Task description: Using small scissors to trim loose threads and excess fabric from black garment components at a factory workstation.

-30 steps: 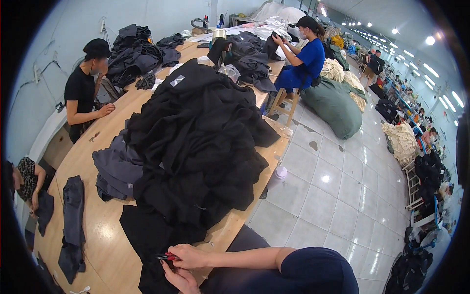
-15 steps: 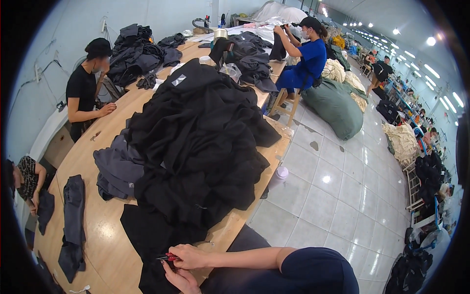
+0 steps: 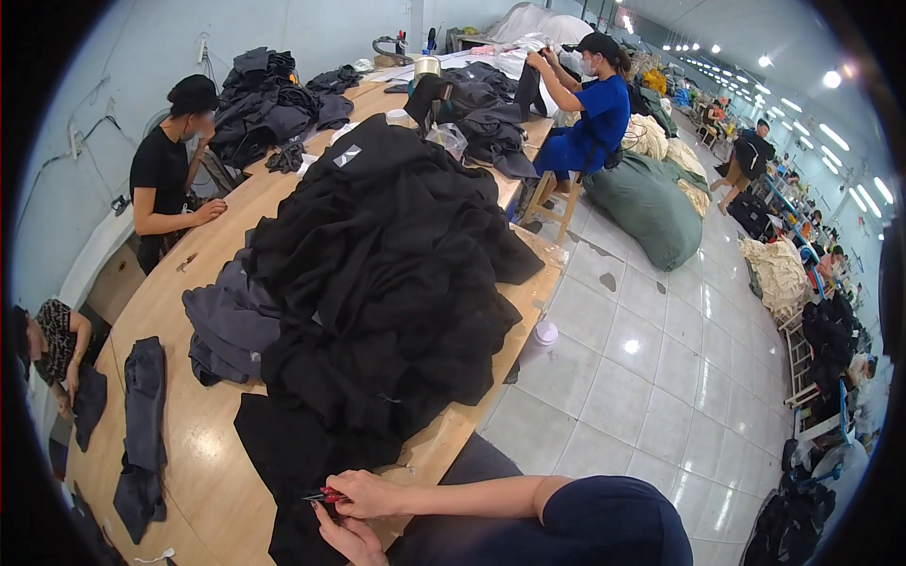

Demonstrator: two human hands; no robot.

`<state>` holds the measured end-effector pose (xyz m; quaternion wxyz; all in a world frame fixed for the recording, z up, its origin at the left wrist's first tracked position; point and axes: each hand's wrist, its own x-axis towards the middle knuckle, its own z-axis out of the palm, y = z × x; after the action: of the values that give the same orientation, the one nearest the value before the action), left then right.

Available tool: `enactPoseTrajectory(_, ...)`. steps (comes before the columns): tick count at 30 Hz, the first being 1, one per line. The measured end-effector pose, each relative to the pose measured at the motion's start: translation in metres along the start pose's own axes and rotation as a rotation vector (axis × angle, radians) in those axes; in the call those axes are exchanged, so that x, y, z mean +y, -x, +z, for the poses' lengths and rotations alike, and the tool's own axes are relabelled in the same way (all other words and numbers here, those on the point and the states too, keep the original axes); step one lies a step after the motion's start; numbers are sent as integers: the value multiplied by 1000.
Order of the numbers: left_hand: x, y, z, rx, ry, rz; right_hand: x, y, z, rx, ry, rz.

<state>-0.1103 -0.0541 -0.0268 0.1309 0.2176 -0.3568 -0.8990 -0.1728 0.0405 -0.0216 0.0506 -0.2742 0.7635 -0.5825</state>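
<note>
My right hand (image 3: 366, 493) is closed around small red-handled thread snips (image 3: 332, 495) near the bottom of the view. Their metal blades point left over a black garment (image 3: 283, 448) that hangs toward me at the table's near edge. Just below, my left hand (image 3: 351, 540) pinches the black cloth close to the blade tips; its fingertips are partly hidden by the dark fabric. A large heap of black garments (image 3: 377, 245) rises in front of my hands and joins the piece I hold.
On the wooden table (image 3: 203, 424) lie a folded dark grey garment (image 3: 143, 424) and grey cloth (image 3: 231, 325). Two people sit along the left side; another in blue (image 3: 599, 123) holds dark cloth. A lilac-lidded bottle (image 3: 545, 334) and a green sack (image 3: 651, 217) stand right.
My hands and the snips stay almost in place. The person in blue has shifted the cloth, and white shows beside it. Far back, a walking person has come nearer along the aisle.
</note>
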Motion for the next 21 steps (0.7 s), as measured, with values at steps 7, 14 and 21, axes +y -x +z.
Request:
enactPoseTrajectory(7,0,-2,-1,4,-7,6,-1,-1,0,-10,6,5)
enactPoseTrajectory(14,3,2,10,-28,19,-2,-1,-2,-1,-29,12,23)
enactPoseTrajectory(21,4,5,7,-2,-3,4,-4,2,-2,-16,16,-14)
